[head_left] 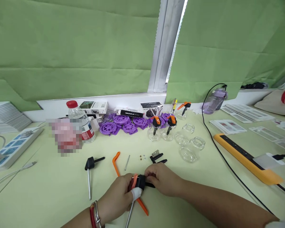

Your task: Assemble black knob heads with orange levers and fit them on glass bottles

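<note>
My left hand (123, 194), with white tape on the thumb, grips a black dispenser head (140, 182) that has an orange lever (142, 207) and a long metal tube (130, 213). Against the head's right side, my right hand (160, 178) is closed in a pinch; its fingertips hide what they hold, if anything. A second black head with a tube (90, 163) lies to the left. Beyond my hands are a loose orange lever (115, 163), a thin metal pin (127, 162), several tiny fasteners (142, 157), a spring (155, 154) and black nozzle parts (157, 157).
Glass jars (187, 154) lie at centre right, near jars fitted with black-and-orange heads (170, 125). Purple plastic parts (120, 122) and boxes line the wall. A plastic bottle (82, 122) stands left. An orange power strip (247, 158) and black cable (218, 145) run along the right.
</note>
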Motion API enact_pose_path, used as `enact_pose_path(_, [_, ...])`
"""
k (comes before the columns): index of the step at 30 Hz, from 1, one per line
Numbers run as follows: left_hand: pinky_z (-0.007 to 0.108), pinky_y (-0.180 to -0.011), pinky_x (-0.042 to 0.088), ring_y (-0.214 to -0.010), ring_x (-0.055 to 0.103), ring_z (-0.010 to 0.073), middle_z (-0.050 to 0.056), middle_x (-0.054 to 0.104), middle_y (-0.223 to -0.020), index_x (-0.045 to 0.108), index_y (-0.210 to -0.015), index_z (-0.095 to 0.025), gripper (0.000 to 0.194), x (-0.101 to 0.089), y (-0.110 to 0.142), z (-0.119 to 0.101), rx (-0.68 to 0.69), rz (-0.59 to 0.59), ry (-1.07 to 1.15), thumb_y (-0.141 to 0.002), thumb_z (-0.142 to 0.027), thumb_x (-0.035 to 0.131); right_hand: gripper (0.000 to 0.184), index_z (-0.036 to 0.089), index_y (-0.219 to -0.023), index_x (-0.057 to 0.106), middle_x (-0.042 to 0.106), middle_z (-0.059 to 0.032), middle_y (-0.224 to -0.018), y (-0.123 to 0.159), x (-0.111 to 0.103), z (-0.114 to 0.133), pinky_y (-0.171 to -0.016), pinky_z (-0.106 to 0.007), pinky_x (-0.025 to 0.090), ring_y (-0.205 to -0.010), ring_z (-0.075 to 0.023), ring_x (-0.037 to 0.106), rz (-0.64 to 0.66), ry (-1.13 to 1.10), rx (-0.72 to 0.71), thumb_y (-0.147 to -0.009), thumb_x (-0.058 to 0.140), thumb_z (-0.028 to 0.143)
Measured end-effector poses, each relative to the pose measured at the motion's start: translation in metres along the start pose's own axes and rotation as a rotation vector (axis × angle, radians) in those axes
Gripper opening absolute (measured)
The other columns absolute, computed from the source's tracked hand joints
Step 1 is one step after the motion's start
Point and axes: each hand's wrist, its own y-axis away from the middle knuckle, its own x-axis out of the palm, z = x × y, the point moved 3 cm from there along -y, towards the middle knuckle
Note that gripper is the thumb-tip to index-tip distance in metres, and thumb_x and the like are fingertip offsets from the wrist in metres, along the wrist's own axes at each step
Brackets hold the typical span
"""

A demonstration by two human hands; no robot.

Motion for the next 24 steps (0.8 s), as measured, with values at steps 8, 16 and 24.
enact_pose_path(8, [0.027,-0.073,0.041,-0.078,0.046,0.0154,0.002,0.052,-0.085,0.049,-0.092,-0.017,0.023,0.004,0.005,-0.017,0.085,-0.094,0.214,-0.078,-0.034,0.056,0.02,0.019,-0.1,0.044,0.048,0.0065,-0.061,-0.003,0.014,-0.004,-0.048,-0.019,0.032,-0.05,-0.0083,0.039,0.033,-0.457,0.1,-0.08,0.045,0.013])
enact_pose_path(16, [0.023,-0.064,0.034,-0.067,0.039,0.0117,-0.001,0.049,-0.074,0.057,-0.083,-0.014,0.029,0.012,0.005,-0.018,0.092,0.049,0.372,-0.072,-0.039,0.065,0.029,0.017,-0.072,0.06,0.054,0.0008,-0.062,-0.008,-0.013,0.035,-0.061,-0.024,0.034,-0.059,-0.011,0.046,0.049,0.114,-0.165,-0.09,0.039,0.027])
enact_pose_path(24, [0.022,-0.051,0.017,-0.056,0.021,0.0074,-0.006,0.029,-0.059,0.044,-0.065,-0.016,0.036,0.0,0.012,-0.032,0.064,0.187,0.443,-0.068,-0.043,0.069,0.062,0.017,-0.114,0.059,0.056,0.003,-0.066,-0.016,-0.018,0.015,-0.053,-0.021,0.041,-0.055,-0.0097,0.053,0.495,-0.506,0.044,-0.059,0.079,0.037])
